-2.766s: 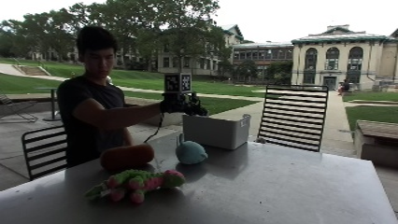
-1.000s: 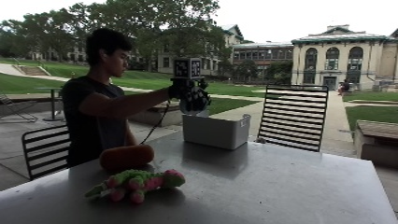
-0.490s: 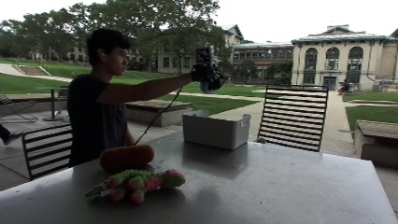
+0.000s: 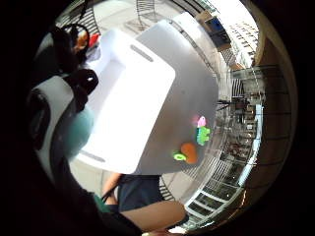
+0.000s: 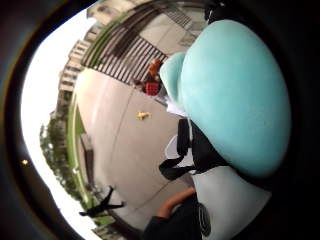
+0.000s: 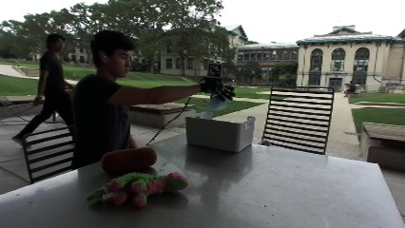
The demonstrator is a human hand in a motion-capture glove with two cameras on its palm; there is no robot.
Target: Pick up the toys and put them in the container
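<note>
In the outside view my gloved right hand (image 6: 218, 89) is stretched out above the white container (image 6: 220, 133) at the table's far side. It grips a teal plush toy (image 6: 214, 103) that hangs just over the container's open top. The same teal toy (image 5: 235, 95) fills the thumb side palm view, and in the little finger side view it (image 4: 78, 132) sits against the palm, with the container (image 4: 125, 98) right below. An orange plush (image 6: 128, 160) and a green and pink plush (image 6: 142, 183) lie on the table's near left part.
The grey table (image 6: 284, 190) stretches wide to the right of the plush toys. A black slatted chair (image 6: 297, 118) stands behind the container, another chair (image 6: 47, 152) by the person's side. Someone walks past in the background.
The teal toy has been lifted off the table and carried up to the right. In the last half second my hand has come down a little over the container.
</note>
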